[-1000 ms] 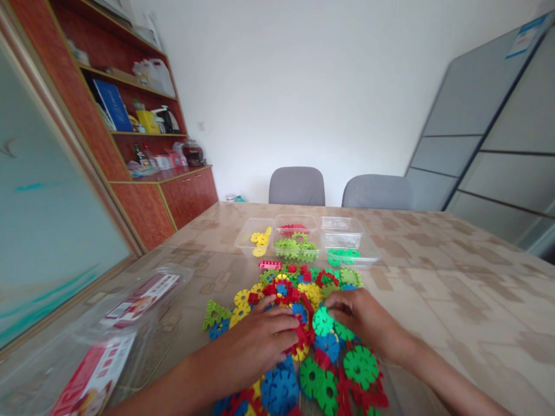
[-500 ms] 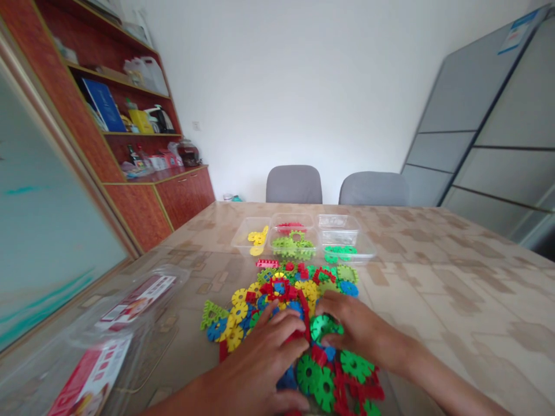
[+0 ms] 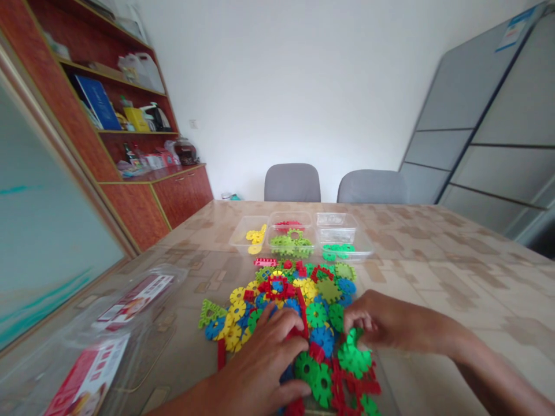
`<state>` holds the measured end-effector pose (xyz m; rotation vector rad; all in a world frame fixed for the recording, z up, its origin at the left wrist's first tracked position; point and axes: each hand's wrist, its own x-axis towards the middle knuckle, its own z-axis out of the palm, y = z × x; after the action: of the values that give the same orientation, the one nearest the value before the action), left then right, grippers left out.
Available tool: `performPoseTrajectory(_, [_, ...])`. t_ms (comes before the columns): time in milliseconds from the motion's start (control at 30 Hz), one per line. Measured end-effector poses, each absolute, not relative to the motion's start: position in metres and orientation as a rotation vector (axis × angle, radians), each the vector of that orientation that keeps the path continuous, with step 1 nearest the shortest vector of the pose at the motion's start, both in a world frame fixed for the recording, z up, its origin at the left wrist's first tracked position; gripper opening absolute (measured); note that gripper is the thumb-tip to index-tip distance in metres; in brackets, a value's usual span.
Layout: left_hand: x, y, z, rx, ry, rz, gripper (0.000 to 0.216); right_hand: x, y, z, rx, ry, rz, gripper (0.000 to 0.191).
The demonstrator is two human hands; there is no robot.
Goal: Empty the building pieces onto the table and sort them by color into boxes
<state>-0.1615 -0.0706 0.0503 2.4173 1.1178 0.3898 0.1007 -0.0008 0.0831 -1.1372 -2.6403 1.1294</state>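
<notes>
A heap of plastic building pieces (image 3: pixel 236 312) in yellow, blue, green and red lies before me. My left hand (image 3: pixel 277 355) rests on the heap's near left part, fingers spread and curved over red and blue pieces; what lies under the palm is hidden. At the heap's right edge my right hand (image 3: pixel 368 323) pinches a green notched disc (image 3: pixel 353 338) between thumb and fingers. That disc is tilted just over another green disc (image 3: pixel 356 363); whether they touch I cannot tell. More green discs (image 3: pixel 321 384) lie between the hands, beside red connector pieces (image 3: pixel 347 384).
Beyond the heap stand clear plastic containers: one with yellow pieces (image 3: pixel 236 241), one with light green and red pieces (image 3: pixel 290 245), one with green discs (image 3: pixel 338 251). Clear lids with labels (image 3: pixel 134 303) lie at the left. Two grey chairs (image 3: pixel 292 184) stand behind the table.
My right hand has moved right and nearer to me, from the heap's middle to its right edge, with a green disc in its fingers. The left hand has stayed almost in place.
</notes>
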Motion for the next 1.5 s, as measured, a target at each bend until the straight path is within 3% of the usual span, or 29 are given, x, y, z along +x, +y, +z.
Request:
performPoseTrajectory(300, [-0.159,-0.066,0.047,2.439,1.096,0.436,0.037,0.087,-0.018,0.077,-1.397,-2.878,0.689,0.041])
performPoseTrajectory(467, [-0.159,-0.064,0.042,2.436,1.136,0.455,0.044,0.08,-0.023,0.079,-1.405,-2.877,0.623,0.038])
performPoseTrajectory(600, [-0.16,-0.061,0.041,2.441,1.165,0.506,0.043,0.079,-0.021,0.078,-1.319,-2.829,0.661,0.033])
performPoseTrajectory(833, [-0.175,-0.05,0.049,2.389,1.222,0.525,0.005,0.08,-0.011,0.085,-1.307,-2.693,1.03,0.032])
performPoseTrajectory(1267, [-0.137,-0.063,0.055,2.472,0.92,0.302,0.035,0.092,0.002,0.078,-1.201,-2.736,1.084,0.013])
performPoseTrajectory(1500, [-0.128,-0.052,0.052,2.661,0.972,0.138,0.029,0.095,0.003,0.079,-1.196,-2.703,1.101,0.014])
